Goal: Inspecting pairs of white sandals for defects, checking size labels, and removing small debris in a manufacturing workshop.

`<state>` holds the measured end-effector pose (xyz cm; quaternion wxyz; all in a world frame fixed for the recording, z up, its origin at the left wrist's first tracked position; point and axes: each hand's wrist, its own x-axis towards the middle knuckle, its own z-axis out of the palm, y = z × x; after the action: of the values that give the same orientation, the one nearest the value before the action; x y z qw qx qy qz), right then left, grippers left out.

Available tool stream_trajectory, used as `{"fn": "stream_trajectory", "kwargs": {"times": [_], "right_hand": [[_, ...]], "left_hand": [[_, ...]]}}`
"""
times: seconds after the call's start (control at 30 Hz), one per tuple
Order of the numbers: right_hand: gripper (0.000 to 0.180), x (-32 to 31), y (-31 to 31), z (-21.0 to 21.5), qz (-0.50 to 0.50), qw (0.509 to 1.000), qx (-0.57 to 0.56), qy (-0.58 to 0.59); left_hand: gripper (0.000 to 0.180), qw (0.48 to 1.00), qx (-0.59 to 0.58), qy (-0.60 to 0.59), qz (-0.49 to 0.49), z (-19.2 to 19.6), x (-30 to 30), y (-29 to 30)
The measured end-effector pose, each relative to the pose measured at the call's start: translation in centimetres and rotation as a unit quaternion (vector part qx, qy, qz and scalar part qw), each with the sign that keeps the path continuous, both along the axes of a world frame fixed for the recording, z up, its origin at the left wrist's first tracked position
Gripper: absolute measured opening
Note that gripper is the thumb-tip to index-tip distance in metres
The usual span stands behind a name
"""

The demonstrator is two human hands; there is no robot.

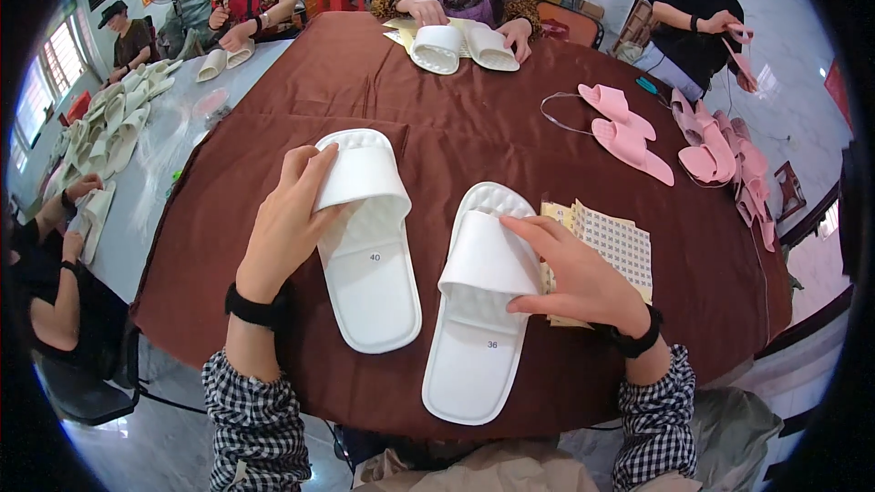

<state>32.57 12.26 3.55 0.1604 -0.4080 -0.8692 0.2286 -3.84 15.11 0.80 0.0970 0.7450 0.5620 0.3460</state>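
Head view, clock read from the middle of the frame, twelve at the far side.

Two white slippers on the brown cloth [273,146], soles down, toes away from the worker, side by side with a narrow strip of cloth between. Left slipper [372,282] just off centre at eight; right slipper [474,360] near half past five, set closer to the worker. Each insole bears a small printed mark.

Left hand [293,211] at nine: half closed, fingers on the outer side of the left slipper's strap, thumb at its opening; it has hold of the strap. Right hand [583,275] between three and four: thumb and fingers parted in a loose C, fingertips on the right slipper's strap, thumb by the strap's lower edge. Cannot tell whether it grips or only rests. Dark bands on both wrists, checked sleeves below.

Sticker sheets [612,246] just past three, yellowish, overlapping, partly behind the right hand. Pink slippers [629,132] just past two, a pair, cord loop beside; pink pile [729,159] further out, at half past two.

At twelve, a co-worker in a purple apron [469,5] has both hands on a white pair [437,50]. Towards ten, a heap of pale slippers [123,118] on a grey table [187,132].
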Motion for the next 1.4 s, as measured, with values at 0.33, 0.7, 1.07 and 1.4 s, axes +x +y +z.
{"fn": "stream_trajectory", "kwargs": {"times": [0.33,0.7,1.07,1.4], "right_hand": [[0.092,0.5,0.7,-0.1,-0.007,0.995,-0.089,0.048],[0.076,0.2,0.3,0.3,0.019,0.992,-0.058,0.108],[0.031,2.0,0.6,0.6,-0.063,0.909,-0.222,0.346],[0.024,2.7,0.8,0.8,-0.066,0.871,-0.259,0.412]], "left_hand": [[0.070,0.998,-0.025,0.059,-0.017,-1.4,-1.2,0.7],[0.083,0.994,-0.093,0.016,-0.058,-0.8,-1.2,0.7],[0.092,0.982,-0.085,0.051,-0.162,0.0,0.0,0.7],[0.088,0.985,-0.085,-0.005,-0.151,0.8,0.5,0.2]]}}
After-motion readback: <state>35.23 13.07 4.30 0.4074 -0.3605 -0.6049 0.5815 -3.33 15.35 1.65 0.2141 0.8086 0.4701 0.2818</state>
